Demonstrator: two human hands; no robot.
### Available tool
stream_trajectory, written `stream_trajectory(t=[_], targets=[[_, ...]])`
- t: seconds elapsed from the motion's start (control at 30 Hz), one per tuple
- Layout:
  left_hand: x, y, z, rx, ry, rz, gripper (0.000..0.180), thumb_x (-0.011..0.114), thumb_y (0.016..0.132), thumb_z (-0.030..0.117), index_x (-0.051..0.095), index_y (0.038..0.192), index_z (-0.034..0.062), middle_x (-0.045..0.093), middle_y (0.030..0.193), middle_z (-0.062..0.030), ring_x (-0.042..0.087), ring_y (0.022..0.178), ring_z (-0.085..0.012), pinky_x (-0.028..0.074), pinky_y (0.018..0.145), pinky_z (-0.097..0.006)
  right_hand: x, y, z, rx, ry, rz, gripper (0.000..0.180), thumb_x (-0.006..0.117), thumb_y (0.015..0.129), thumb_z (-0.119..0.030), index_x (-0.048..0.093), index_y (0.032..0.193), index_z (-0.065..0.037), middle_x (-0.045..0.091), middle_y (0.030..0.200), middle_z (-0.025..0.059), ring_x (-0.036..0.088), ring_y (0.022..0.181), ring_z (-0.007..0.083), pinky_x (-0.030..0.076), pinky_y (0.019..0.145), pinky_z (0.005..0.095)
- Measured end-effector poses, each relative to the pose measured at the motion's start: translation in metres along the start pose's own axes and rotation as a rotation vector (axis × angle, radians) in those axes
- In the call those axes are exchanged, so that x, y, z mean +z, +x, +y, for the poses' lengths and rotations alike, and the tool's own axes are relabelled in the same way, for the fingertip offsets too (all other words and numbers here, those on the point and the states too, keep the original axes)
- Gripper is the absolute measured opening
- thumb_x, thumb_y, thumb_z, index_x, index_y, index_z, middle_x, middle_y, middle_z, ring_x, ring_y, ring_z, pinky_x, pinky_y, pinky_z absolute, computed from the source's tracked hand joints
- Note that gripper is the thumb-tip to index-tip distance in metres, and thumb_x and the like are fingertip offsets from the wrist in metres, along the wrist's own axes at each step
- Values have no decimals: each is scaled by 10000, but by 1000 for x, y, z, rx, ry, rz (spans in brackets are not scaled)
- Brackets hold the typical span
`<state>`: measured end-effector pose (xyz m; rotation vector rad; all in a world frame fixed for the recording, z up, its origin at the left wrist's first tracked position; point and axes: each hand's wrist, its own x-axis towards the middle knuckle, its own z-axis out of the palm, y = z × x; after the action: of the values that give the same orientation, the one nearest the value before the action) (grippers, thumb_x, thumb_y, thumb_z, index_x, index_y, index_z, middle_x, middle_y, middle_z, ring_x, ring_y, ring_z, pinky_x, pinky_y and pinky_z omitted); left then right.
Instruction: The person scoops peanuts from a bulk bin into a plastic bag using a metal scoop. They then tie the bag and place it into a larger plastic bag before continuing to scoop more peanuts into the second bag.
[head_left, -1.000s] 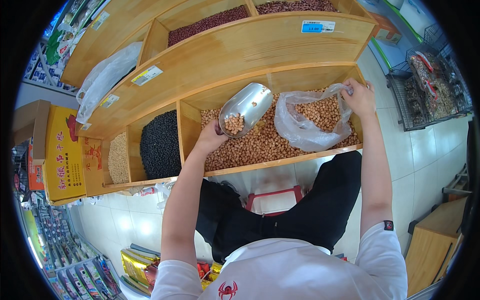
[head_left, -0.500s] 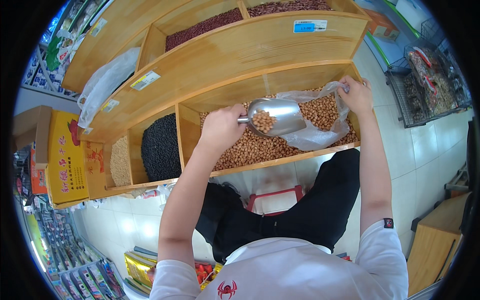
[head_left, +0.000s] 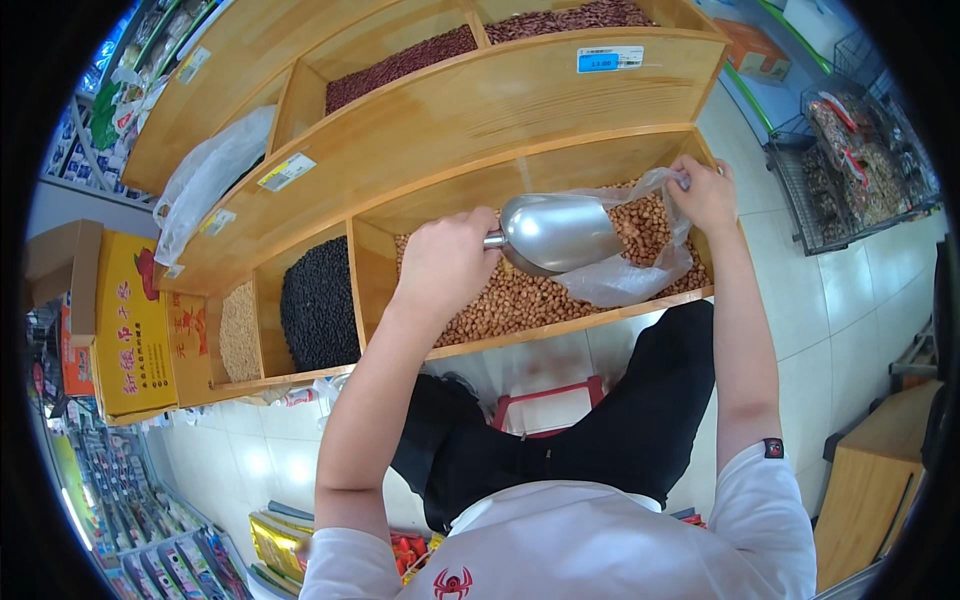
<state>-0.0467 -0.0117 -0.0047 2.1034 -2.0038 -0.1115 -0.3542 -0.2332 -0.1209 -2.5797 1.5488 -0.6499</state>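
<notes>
Fingers: those of the left hand [head_left: 447, 262] are clamped round the short handle of a shiny rounded metal scoop [head_left: 562, 232]; those of the right hand [head_left: 706, 192] are pinched together on the rim of a thin clear plastic bag [head_left: 628, 272].
Scoop: it is tipped bowl-down, its mouth set into the bag's opening; its load cannot be seen.
Bag: it is held open over the peanut bin, sagging onto the nuts, with a few nuts inside.
Pouring well: the bag's mouth is best kept stretched wide and the scoop's lip kept inside it, tilted slowly, so nothing is spilled over the bin's front edge.
Wooden bin, lower right [head_left: 575, 328]: heaped tan peanuts [head_left: 510, 300].
Middle compartment: black beans [head_left: 318, 305].
Left compartment: pale grain [head_left: 238, 330].
Upper bins: dark red beans [head_left: 400, 65].
</notes>
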Motion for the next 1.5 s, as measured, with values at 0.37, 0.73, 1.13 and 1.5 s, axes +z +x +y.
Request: stream_trajectory(t=[0.37,0.73,1.13,1.5], targets=[[-5,-45,-78,-302,29,-75,281,803,793,171,655,986,30,726,905,-171,699,881,-361,553,781,-433,1,1,2,4,-18,-38,147,660,876,-271,673,981,-169,746,881,36,702,872,256,362,1095,486],[4,-78,-109,-352,527,-343,360,811,803,207,594,1018,17,721,913,-152,714,903,-327,580,782,-414,1,1,3,2,-24,-30,153,659,879,-282,674,981,-169,746,860,48,705,855,267,364,1092,487],[40,-60,-122,-439,328,-305,384,783,843,218,575,1088,10,706,1042,-184,705,996,-342,573,842,-431,1,0,2,-7,-35,-15,155,659,873,-270,673,978,-157,752,880,49,709,869,273,372,1086,506],[89,-50,-128,-493,-88,-204,357,816,799,166,592,1038,24,720,964,-174,691,971,-362,539,847,-453,0,2,-1,10,-31,-42,150,657,870,-260,671,976,-154,756,891,46,710,883,263,366,1094,507]])
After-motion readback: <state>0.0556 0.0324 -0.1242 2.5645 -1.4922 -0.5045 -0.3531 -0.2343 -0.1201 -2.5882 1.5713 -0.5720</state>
